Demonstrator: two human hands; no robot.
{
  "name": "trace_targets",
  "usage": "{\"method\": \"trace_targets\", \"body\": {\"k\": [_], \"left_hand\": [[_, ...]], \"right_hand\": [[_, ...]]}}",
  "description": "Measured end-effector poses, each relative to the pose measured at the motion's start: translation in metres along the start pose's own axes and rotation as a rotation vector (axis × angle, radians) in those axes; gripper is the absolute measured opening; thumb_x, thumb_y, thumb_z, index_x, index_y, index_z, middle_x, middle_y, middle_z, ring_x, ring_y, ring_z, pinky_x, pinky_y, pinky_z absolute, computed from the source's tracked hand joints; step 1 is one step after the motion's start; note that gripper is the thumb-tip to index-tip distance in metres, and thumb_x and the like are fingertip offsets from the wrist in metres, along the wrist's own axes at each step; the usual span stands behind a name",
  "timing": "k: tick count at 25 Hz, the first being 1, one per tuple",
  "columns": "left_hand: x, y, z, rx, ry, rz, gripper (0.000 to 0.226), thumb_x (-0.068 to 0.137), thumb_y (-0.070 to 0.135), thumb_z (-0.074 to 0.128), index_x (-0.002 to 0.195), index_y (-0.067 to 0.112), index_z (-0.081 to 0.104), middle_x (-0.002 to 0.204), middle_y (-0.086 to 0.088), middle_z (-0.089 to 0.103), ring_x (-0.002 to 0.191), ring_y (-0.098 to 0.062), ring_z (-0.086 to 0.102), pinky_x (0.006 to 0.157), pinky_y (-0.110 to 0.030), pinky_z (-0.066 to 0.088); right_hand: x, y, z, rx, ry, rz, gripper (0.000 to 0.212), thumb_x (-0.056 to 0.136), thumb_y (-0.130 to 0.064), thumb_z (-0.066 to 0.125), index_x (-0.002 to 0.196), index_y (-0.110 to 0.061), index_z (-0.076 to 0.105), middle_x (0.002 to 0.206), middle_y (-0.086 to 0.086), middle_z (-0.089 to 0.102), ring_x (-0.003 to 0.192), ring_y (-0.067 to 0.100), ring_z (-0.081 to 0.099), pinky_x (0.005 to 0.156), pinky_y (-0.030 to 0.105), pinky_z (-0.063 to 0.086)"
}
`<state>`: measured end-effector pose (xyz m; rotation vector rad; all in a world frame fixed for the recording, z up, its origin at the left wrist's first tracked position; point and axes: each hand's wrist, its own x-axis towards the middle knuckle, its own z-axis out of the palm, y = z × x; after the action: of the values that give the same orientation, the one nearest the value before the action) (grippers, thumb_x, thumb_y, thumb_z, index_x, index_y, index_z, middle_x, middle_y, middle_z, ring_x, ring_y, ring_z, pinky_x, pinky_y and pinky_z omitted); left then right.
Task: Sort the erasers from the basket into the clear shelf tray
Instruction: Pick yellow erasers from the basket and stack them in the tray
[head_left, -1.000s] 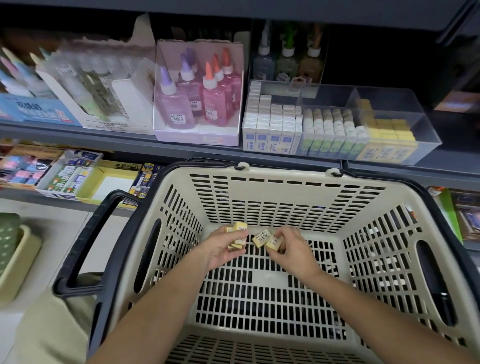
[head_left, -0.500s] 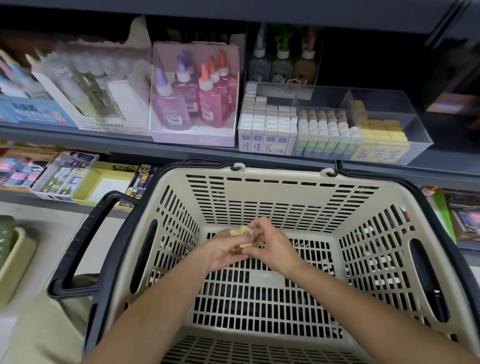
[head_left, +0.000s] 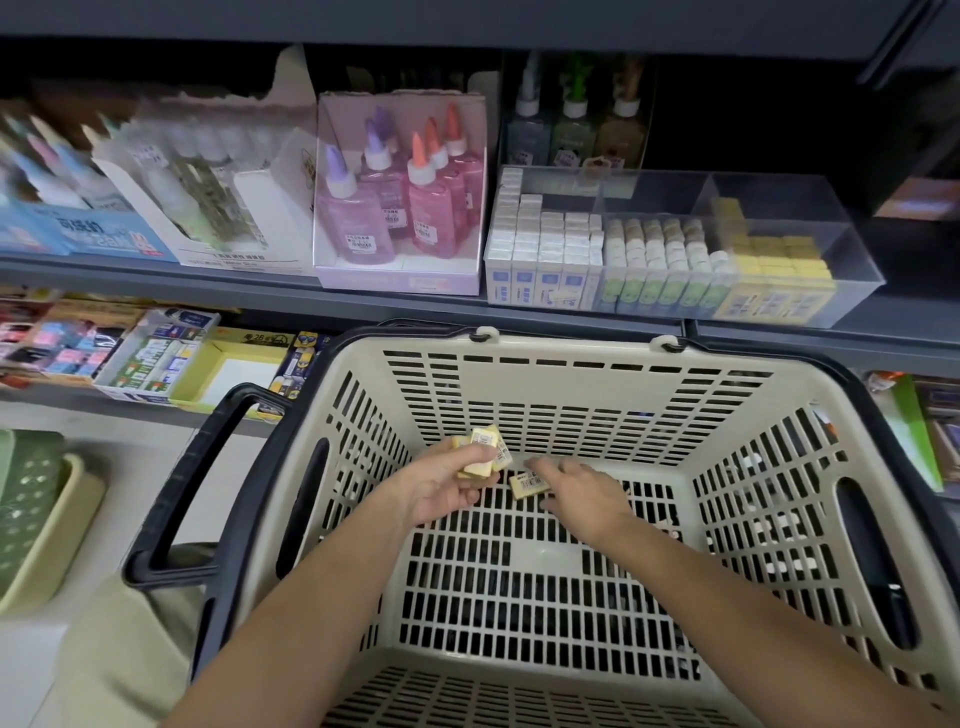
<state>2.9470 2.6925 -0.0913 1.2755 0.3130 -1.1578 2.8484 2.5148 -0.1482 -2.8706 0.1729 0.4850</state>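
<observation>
My left forearm comes in over the near rim of the basket (head_left: 571, 353), well to the right of its black handle (head_left: 197, 478). My left hand (head_left: 441, 488) is held a little above the slatted floor with the palm turned up and inward. Its fingers and thumb are curled round a small bunch of yellow erasers (head_left: 483, 452), whose labelled faces fan out above my fingertips. Just to the right, one more yellow eraser (head_left: 530, 486) lies where the floor meets the far wall. My right hand (head_left: 582, 493) is palm down over it, fingers stretched forward and loosely spread, with the forefinger and thumb on either side of the eraser. I cannot tell whether they have closed on it or only touch it. Both wrists sit low inside the basket, so the far wall rises just ahead of my knuckles and the side walls stand well apart from each arm. The bare floor stretches back toward me beneath both forearms. Up and to the right, past the far rim, the clear shelf tray (head_left: 852, 260) sits on the shelf. Its right-hand compartment holds stacked yellow erasers, stepped down toward the right, with open room beside them against the end wall.
</observation>
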Motion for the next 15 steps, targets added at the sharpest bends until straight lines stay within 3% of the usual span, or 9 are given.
{"method": "trace_targets", "body": {"k": [4,8,11,15], "left_hand": [[-0.013,0.015,0.006,0.194,-0.076,0.027,0.038,0.076,0.011,0.072,0.11,0.013,0.055,0.093,-0.008,0.07,0.078,-0.017,0.066,0.059,-0.022,0.046],[-0.022,0.035,0.026,0.265,-0.177,0.082,0.048,0.077,0.006,0.071,0.119,0.012,0.049,0.093,-0.01,0.072,0.084,-0.022,0.069,0.067,-0.028,0.056],[-0.033,0.051,0.049,0.264,-0.227,0.131,0.04,0.078,0.003,0.068,0.113,0.012,0.05,0.087,-0.013,0.073,0.077,-0.023,0.07,0.063,-0.029,0.058],[-0.054,0.07,0.078,0.339,-0.292,0.239,0.046,0.068,0.01,0.074,0.108,0.011,0.051,0.083,-0.01,0.073,0.072,-0.019,0.069,0.054,-0.023,0.055]], "right_hand": [[-0.006,-0.002,-0.014,0.074,-0.053,0.006,0.04,0.09,-0.028,0.056,0.127,-0.026,0.041,0.12,0.003,0.052,0.102,0.02,0.055,0.075,0.033,0.05],[-0.022,0.005,-0.058,0.452,-0.088,0.001,0.028,0.084,-0.019,0.065,0.109,-0.024,0.054,0.103,-0.004,0.062,0.085,0.013,0.061,0.074,0.029,0.053],[-0.033,0.008,-0.104,0.68,-0.04,0.051,0.031,0.08,-0.008,0.069,0.104,-0.022,0.055,0.094,-0.003,0.063,0.073,0.009,0.059,0.068,0.024,0.05],[-0.057,0.021,-0.155,0.796,0.055,0.024,0.023,0.078,-0.006,0.072,0.089,-0.022,0.06,0.088,0.001,0.063,0.076,0.011,0.058,0.077,0.025,0.049]]}}
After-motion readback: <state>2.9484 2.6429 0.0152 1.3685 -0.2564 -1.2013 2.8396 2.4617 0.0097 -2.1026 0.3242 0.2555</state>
